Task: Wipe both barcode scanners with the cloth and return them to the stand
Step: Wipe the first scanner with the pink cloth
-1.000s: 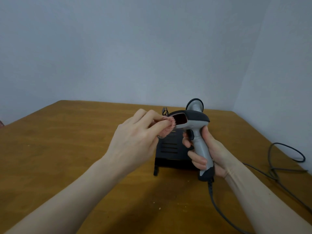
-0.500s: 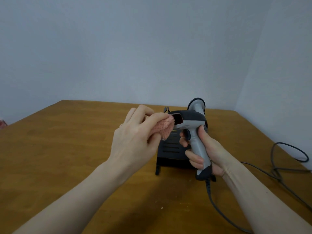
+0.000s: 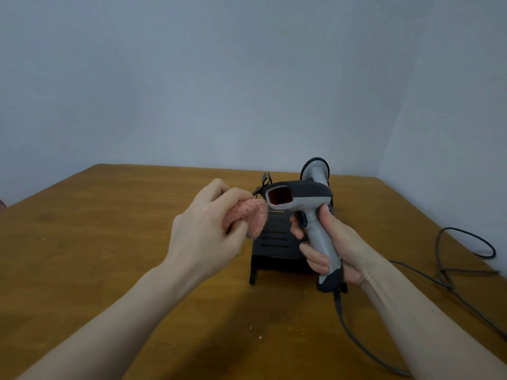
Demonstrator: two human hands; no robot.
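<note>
— What did we have in the right hand (image 3: 333,244)?

— We had its fingers curled round the grip of the grey pistol-shaped barcode scanner with the dark top (image 3: 300,200), held upright above the wooden table (image 3: 82,242), its reddish window facing us and toward the left. We could read no brand or label on it.

— And the left hand (image 3: 208,231)?

— We pinched the fuzzy pink cloth (image 3: 247,216) between thumb and bunched fingers, its frayed edge just beside the scanner's nose; whether it touched, we could not tell.

— Where was the stand?

— The black slotted stand (image 3: 274,242) sat on the table right behind both hands. The second grey scanner (image 3: 315,168) rose behind the held one, only its upper part showing.

— Anything else?

— A dark cable (image 3: 354,335) ran from the held scanner's base toward us, and a grey looped cable (image 3: 463,242) lay at the table's right edge.
</note>
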